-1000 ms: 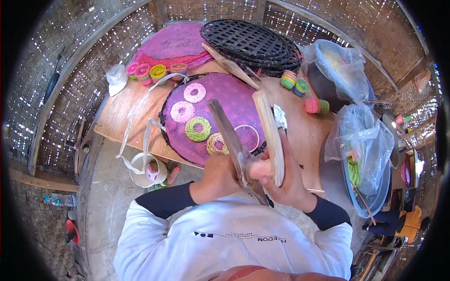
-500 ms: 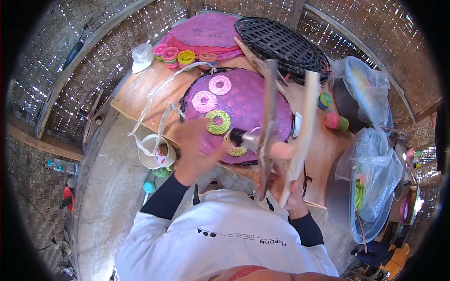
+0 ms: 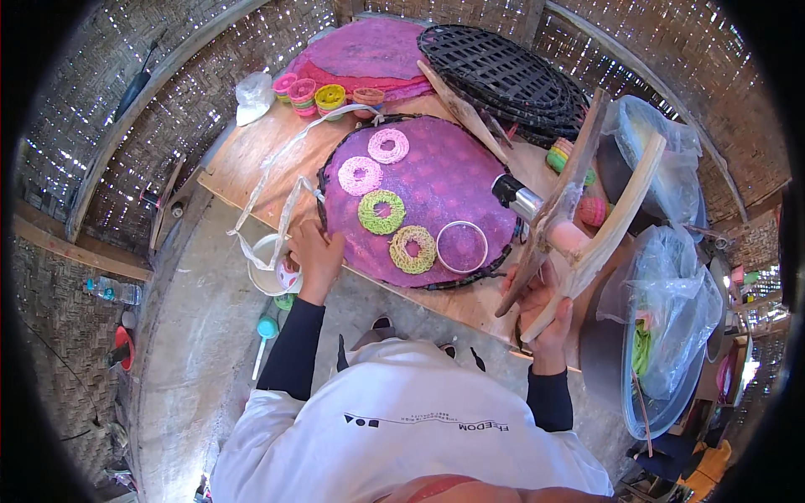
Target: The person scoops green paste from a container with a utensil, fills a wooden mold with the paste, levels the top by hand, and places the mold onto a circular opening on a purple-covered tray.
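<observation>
A wooden two-handled press (image 3: 605, 228) is tilted in my right hand (image 3: 545, 306), its long bars pointing up and away. A metal tube (image 3: 524, 199) with a black end sticks out from between the bars, over the mat's right side. My left hand (image 3: 315, 258) is at the rim of a white bucket (image 3: 262, 281), thumb apart from bent fingers; nothing shows in its grip. On the round purple mat (image 3: 436, 176) lie two pink noodle rings (image 3: 388, 146), a green noodle ring (image 3: 381, 212), a yellowish noodle ring (image 3: 412, 249) and a bare metal hoop (image 3: 462, 246).
Colourful stacked cups (image 3: 330, 98) and a white bag (image 3: 254, 98) stand at the table's far left. Black woven trays (image 3: 503, 80) are stacked at the back. Large tubs under clear plastic (image 3: 667, 281) flank the right side. A turquoise ladle (image 3: 267, 327) is below the bucket.
The press has swung right, away from the yellowish ring, uncovering it and the hoop. My left hand has moved down and left to the bucket.
</observation>
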`<action>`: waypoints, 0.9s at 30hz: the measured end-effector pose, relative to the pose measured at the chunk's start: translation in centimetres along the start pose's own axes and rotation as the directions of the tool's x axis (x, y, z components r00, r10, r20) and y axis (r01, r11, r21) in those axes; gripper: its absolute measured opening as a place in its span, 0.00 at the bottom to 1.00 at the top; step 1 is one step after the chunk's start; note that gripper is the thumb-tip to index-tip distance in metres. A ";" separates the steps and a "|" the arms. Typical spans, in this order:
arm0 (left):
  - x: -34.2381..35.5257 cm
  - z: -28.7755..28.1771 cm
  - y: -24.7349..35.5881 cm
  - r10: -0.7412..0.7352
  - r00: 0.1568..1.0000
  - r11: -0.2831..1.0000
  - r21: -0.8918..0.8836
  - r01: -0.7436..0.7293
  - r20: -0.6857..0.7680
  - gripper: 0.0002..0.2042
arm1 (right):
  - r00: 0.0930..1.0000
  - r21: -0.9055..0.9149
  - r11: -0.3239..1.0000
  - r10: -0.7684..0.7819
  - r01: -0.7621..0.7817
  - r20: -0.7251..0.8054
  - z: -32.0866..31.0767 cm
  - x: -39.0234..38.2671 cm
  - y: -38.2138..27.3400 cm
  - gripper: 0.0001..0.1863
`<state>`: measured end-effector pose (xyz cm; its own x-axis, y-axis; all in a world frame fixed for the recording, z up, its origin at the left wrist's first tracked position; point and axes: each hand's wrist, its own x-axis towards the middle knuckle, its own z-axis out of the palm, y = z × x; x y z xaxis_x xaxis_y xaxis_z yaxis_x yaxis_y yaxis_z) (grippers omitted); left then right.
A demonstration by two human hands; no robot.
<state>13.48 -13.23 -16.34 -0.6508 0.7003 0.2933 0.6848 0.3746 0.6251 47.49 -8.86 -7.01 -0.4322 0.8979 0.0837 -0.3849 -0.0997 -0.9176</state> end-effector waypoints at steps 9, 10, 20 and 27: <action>5.3 -3.3 -6.9 0.163 0.986 0.986 -0.023 -0.163 -0.033 0.11 | 0.999 -0.113 0.993 0.034 -0.036 -0.024 -2.2 -1.7 -0.3 0.50; 5.9 -3.4 -7.1 0.160 0.987 0.987 -0.018 -0.160 -0.031 0.11 | 0.999 -0.109 0.993 0.039 -0.041 -0.022 -2.3 -1.7 -0.4 0.50; 10.2 -4.7 -2.1 0.246 0.967 0.945 0.208 -0.253 0.060 0.20 | 0.966 -0.285 0.931 0.253 -0.226 0.061 0.2 1.1 -1.7 0.42; 10.3 -7.9 11.6 0.176 0.983 0.102 -0.993 -0.063 -0.044 0.36 | 0.791 -0.448 0.834 0.498 -0.324 0.356 4.3 4.3 -4.6 0.40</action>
<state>12.15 -6.46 -0.31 -0.5344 0.7275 0.4302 -0.2144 -0.6090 0.7636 43.86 -6.39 -0.78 -0.8236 0.5077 -0.2528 0.1842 -0.1821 -0.9659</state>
